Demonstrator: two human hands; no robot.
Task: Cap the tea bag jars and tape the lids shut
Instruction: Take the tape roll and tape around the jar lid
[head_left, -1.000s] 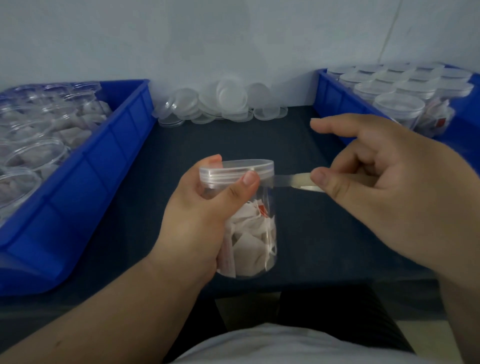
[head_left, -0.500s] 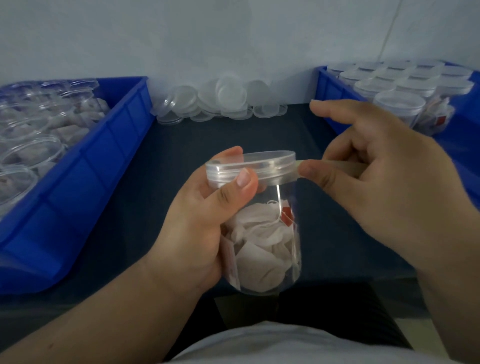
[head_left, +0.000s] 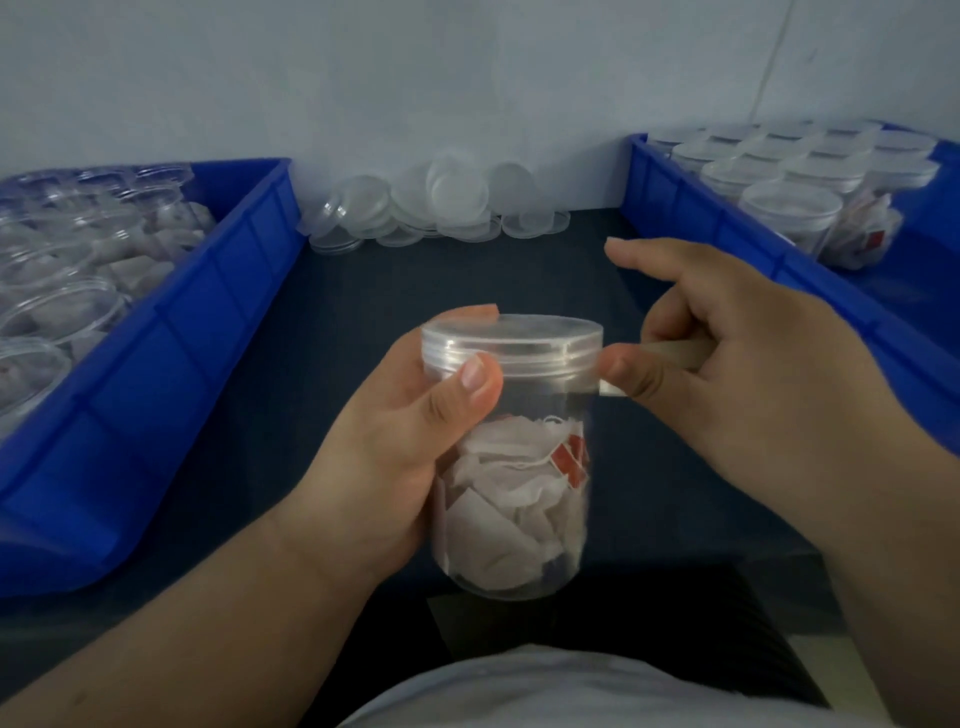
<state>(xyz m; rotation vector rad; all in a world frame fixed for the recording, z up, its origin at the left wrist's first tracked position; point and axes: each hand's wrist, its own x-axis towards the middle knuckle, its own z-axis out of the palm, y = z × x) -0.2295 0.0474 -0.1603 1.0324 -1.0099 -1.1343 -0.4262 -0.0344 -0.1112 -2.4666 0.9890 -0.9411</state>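
Jar (head_left: 511, 519) of tea bags was gripped upright in my left hand (head_left: 395, 457) over the bench (head_left: 363, 312) edge, lid (head_left: 511, 343) on, right hand (head_left: 753, 379) pinched a tape strip (head_left: 670, 351) at the lid's rim (index finger stretched out).

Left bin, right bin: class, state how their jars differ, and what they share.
In the left bin the open jars have no lids; in the right bin the capped jars wear lids. Open jars crowd the left bin's visible part; the right bin shows bare floor beside its capped jars. Both bins are blue; both hold clear jars of white bags.
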